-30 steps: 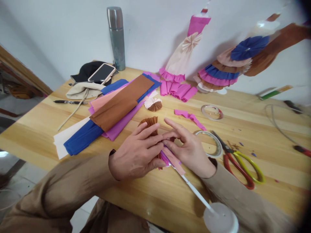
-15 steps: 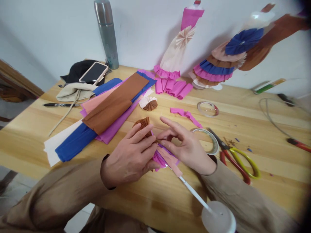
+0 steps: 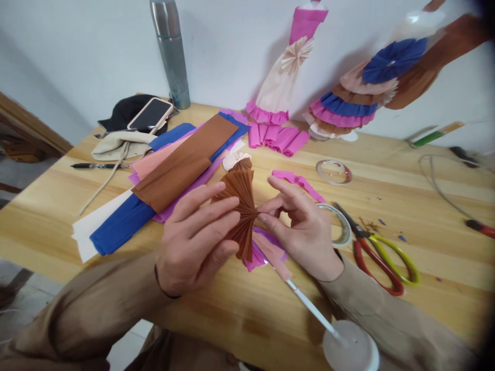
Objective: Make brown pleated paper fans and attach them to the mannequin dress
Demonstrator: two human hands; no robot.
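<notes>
- Your left hand (image 3: 197,237) spreads its fingers in front of the brown pleated fan (image 3: 247,207).
- The fan stands open between your 2 hands, over the tabletop (image 3: 220,317).
- Your right hand (image 3: 299,226) pinches the fan's gathered tip between its fingers.
- Scissors (image 3: 360,231) lie near your right hand.

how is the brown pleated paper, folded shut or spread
Spread; the brown pleated paper is fanned out from the point pinched by the right hand.
</notes>
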